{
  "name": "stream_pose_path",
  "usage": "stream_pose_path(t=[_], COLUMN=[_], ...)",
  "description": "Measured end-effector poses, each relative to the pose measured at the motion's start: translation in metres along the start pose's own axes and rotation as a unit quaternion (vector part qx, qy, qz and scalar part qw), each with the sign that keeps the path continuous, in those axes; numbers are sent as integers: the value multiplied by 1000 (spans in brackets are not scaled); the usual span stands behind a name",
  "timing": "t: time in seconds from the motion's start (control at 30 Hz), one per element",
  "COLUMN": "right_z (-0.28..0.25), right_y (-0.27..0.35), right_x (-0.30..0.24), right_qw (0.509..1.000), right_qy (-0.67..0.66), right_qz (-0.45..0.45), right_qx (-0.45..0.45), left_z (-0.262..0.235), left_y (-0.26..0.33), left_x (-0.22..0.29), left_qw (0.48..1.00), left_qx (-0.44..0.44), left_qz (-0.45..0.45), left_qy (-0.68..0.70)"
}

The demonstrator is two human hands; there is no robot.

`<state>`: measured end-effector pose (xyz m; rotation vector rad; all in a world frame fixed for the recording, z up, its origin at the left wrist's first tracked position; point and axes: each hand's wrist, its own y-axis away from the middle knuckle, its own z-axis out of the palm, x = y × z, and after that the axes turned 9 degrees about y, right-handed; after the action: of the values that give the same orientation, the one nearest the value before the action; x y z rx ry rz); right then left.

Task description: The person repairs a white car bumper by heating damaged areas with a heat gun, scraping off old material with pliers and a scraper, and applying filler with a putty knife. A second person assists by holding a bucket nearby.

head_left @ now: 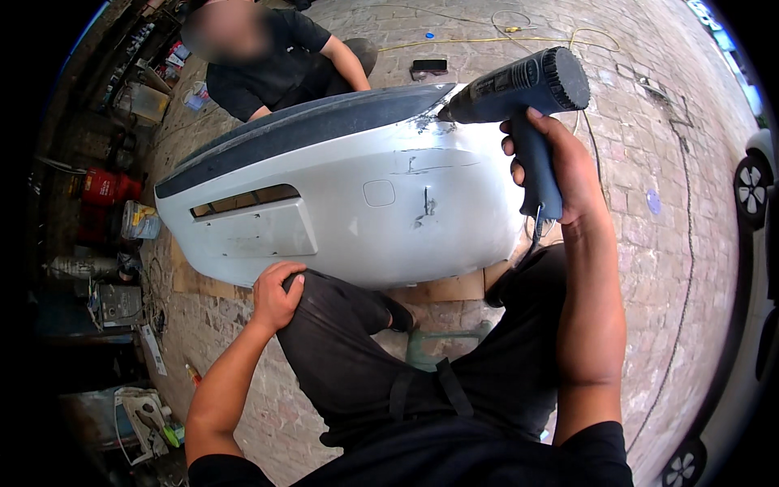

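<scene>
My right hand (pixel 560 166) is wrapped round the handle of a dark blue and black heat gun (pixel 507 89). Its nozzle points left, close to the upper right corner of a silver-white car bumper (pixel 349 219); whether it touches cannot be made out. Dark scuffs and scratches mark the bumper around that corner and lower on its right side. A dark grey strip (pixel 300 134) runs along the bumper's far edge. My left hand (pixel 278 294) rests on my left knee, fingers laid over it, holding nothing.
Across the bumper a person in black (pixel 272 61) crouches with arms down at its far edge. Flat cardboard (pixel 458 289) lies under it. A phone (pixel 429 65) and a yellow cord (pixel 471 39) lie on the brick paving. Shelves and clutter line the left; a car (pixel 755 183) stands right.
</scene>
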<state>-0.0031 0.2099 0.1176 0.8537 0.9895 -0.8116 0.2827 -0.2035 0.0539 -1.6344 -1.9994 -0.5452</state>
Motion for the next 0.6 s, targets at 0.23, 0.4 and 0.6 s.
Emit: stream_pose_path(t=[0.23, 0.4, 0.6], right_z=[-1, 0, 10], right_y=[10, 8, 4], right_x=[2, 0, -1], right_qw=[1000, 1000, 1000], right_qy=[11, 9, 4], right_qz=[-5, -12, -5], right_qx=[16, 14, 1], left_z=[0, 0, 0], left_y=[0, 0, -1], left_x=[0, 0, 1], left_qw=[1000, 1000, 1000], left_qx=[1, 0, -3], left_qz=[2, -1, -7], left_qy=[0, -4, -3])
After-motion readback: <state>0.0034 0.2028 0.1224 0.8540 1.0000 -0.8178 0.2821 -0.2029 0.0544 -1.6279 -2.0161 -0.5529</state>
